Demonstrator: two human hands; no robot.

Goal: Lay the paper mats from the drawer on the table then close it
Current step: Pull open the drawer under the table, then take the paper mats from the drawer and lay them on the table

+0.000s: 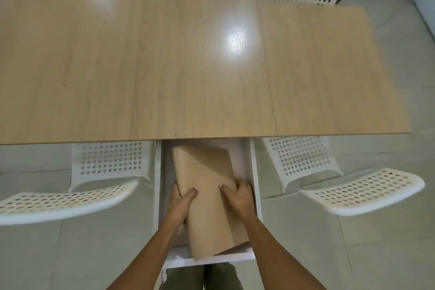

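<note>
Both hands are on the paper mats (209, 195), a tan, loosely curled bundle sitting in the open white drawer (255, 172) that juts out from under the near edge of the wooden surface (188, 66). The left hand (181, 202) grips the bundle's left side, thumb on top and fingers (176, 189) curled round the edge; the right hand (240, 198) grips the right side, its fingers (242, 186) bent over the paper. The mats' long axis runs from the drawer's front wall, nearest the person, away toward the surface, tilted slightly so the near end overhangs the front wall and the far end lies close beneath the surface's edge. Both hands hold it about midway along that axis, neither plainly nearer. I judge the lift out of the drawer is the step in hand: the bundle has to come up and toward the person before it can clear the edge of the surface and go forward onto it. None of the mats lies on the surface yet, and the drawer stands fully pulled out. Four white perforated chairs (362, 190) stand around the surface, two on each long side.
</note>
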